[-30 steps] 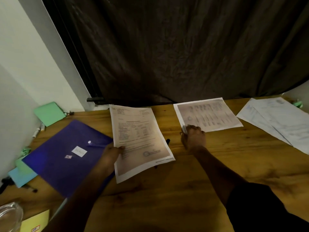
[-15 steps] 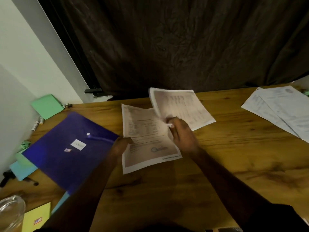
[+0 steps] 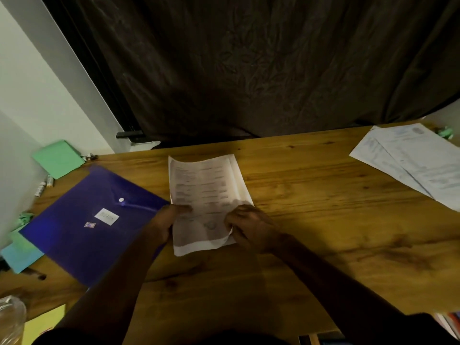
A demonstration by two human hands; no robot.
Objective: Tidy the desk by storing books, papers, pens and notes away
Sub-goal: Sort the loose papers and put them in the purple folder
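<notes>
- The left hand (image 3: 165, 221) and right hand (image 3: 249, 225) each pinch a side of the gathered sheets (image 3: 204, 190), fingers curled round the near edges. The sheets are held over the middle of the desk (image 3: 311, 220), just right of the purple folder (image 3: 92, 220).
- Done so far, as I judge it: two printed pages are brought together into one small stack. Nothing looks stored yet, and the folder lies snapped closed.
- Left to do: more loose papers (image 3: 410, 165) lie at the far right, well apart from the stack. Green notes (image 3: 58, 159) and pens (image 3: 43, 186) sit at the far left, and a yellow note (image 3: 42, 324) at the near left.
- Against a second ago: then the right hand pressed a second page flat on the desk, apart from the page in the left hand. That page now lies with the first, both hands squaring them.
</notes>
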